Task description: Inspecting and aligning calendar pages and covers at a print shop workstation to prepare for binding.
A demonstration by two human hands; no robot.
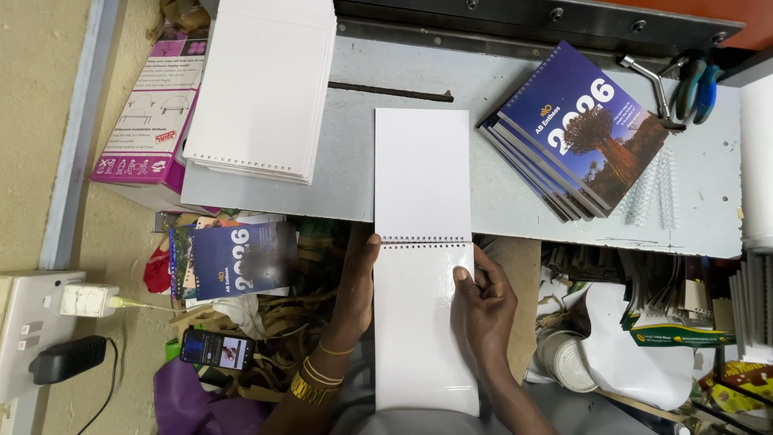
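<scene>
White wire-bound calendar (423, 258), opened flat with blank glossy pages, lies half on the grey metal worktable (354, 161) and half over its front edge toward the person; its wire spine runs crosswise at the table's edge. The table takes up most of the view. On its back left corner sits a tall stack of white punched sheets (262, 84), holes along the near edge. At the right lies a fanned stack of dark blue wire-bound calendars with a tree photo on the cover (576, 129), and just beside them some loose white wire coils (656, 189). Pliers with blue-green handles (692, 89) rest at the far right corner.

The left hand (358, 282) is under the calendar's left edge just below the spine, thumb on top, so it seems to pinch the page, though the fingers are hidden. The right hand (483, 302) is curled against the lower page's right edge, thumb pressing the sheet, fingers tucked behind. Below the table, a black phone (216, 349) lies amid clutter.
</scene>
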